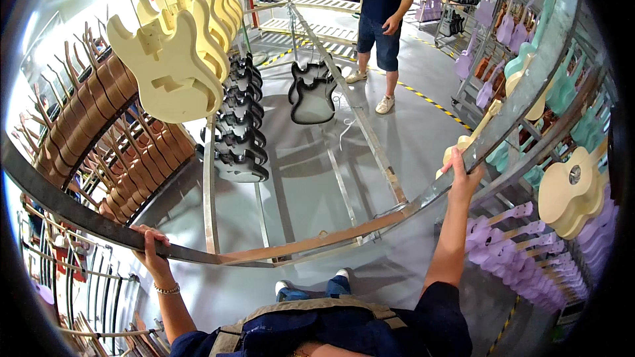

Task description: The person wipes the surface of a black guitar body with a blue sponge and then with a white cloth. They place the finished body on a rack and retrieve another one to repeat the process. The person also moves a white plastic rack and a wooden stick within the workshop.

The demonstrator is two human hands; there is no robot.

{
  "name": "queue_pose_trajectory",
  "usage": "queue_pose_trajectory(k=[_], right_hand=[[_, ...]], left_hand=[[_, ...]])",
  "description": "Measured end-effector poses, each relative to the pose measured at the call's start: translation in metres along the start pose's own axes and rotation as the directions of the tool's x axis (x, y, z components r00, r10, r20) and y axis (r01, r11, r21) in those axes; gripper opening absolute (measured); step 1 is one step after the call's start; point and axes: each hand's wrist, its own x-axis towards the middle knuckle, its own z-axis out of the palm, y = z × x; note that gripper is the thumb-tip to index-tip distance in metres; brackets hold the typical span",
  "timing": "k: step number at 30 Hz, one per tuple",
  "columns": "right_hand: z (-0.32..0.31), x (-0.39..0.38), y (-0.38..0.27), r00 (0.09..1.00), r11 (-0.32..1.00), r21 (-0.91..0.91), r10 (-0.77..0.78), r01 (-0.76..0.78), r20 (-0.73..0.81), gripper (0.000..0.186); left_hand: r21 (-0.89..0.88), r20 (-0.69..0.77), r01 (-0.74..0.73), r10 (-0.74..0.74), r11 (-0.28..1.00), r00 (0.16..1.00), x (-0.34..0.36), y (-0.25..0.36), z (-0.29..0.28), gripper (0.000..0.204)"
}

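A large metal rack frame (317,243) with grey and rust-brown bars spans the view in front of me. My left hand (152,244), with a beaded bracelet on the wrist, is closed round its left bar. Farther right and higher, my right hand (463,175) is closed on the right bar, its fingers partly hidden. Inside the rack at the left hangs a row of cream guitar bodies (173,89). Below them hangs a row of dark-edged guitar bodies (241,139). Two more dark-edged bodies (313,102) hang near the middle.
Beyond the rack stands a person (390,6) in dark clothes, near white shelving (311,1). Stacked brown bodies with necks (139,172) fill the left. Purple guitars (516,258), green guitars (582,86) and a cream acoustic-shaped guitar (572,188) crowd the right. Yellow-black tape (430,98) marks the floor.
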Motion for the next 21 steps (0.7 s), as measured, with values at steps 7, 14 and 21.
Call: queue_pose_trajectory(k=[7,14,21], right_hand=[[0.001,0.015,-0.007,0.997,1.000,-0.007,0.021,-0.021,-0.068,0.016],[0.006,0.011,-0.029,0.992,0.998,-0.054,0.023,-0.029,-0.121,0.012],[0.018,0.002,-0.063,0.965,0.993,-0.101,0.025,-0.053,-0.261,0.015]], left_hand=[[0.027,0.009,-0.009,0.009,1.000,1.000,0.009,0.011,0.015,0.014],[0.008,0.031,0.010,-0.010,1.000,0.999,0.025,0.023,0.010,0.015],[0.137,-0.014,-0.040,0.042,0.990,0.999,0.056,0.038,0.000,0.016]])
